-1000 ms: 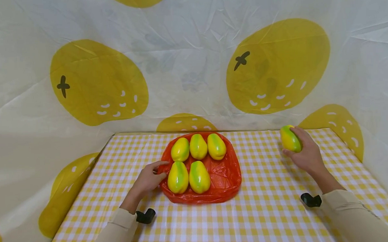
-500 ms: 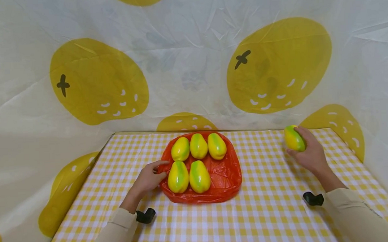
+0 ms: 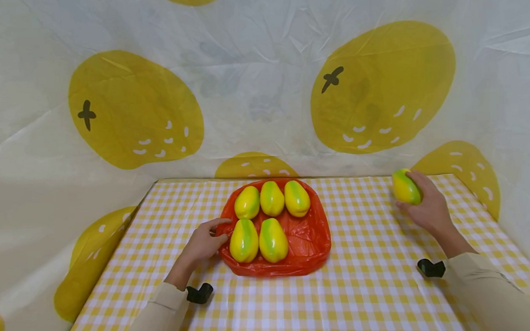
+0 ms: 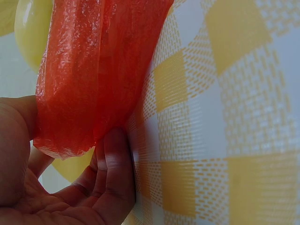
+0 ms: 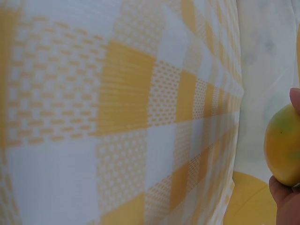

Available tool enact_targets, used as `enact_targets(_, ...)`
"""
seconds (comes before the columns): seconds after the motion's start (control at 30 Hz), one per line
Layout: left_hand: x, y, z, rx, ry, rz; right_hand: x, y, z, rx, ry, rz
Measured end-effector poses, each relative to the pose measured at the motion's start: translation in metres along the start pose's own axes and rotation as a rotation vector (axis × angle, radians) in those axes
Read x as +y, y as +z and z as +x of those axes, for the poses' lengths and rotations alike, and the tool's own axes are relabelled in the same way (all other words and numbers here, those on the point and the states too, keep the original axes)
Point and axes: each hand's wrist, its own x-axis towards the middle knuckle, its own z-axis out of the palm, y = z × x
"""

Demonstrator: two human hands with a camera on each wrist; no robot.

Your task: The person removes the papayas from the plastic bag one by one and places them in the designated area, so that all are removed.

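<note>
In the head view, my right hand grips a glossy yellow-green papaya above the right back part of the table. Thumb and fingers lie on opposite sides of that papaya in the right wrist view, where most of the hand is out of frame. My left hand holds the left rim of a red plastic-covered tray. Seen from the left wrist, the red plastic comes between the thumb and the fingers. Three papayas form the tray's back row, and two papayas sit in front.
A yellow-and-white checked cloth covers the table. Behind it and at both sides hangs a pale sheet printed with big yellow fruit. The tray's front right part shows bare red plastic. A black wrist device sits by each cuff.
My right hand has moved a little to the right with the papaya, away from the tray. The left hand and tray stay in place; the head view has shifted slightly.
</note>
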Motion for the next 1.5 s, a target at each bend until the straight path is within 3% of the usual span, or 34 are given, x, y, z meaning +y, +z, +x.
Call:
enact_targets(0.5, -0.003, 0.000, 0.002, 0.003, -0.001, 0.008, 0.007, -0.001, -0.001, 0.008, -0.013, -0.004)
enact_targets(1.5, -0.003, 0.001, 0.001, 0.013, -0.002, 0.009, 0.025, -0.008, 0.008, -0.061, 0.066, -0.019)
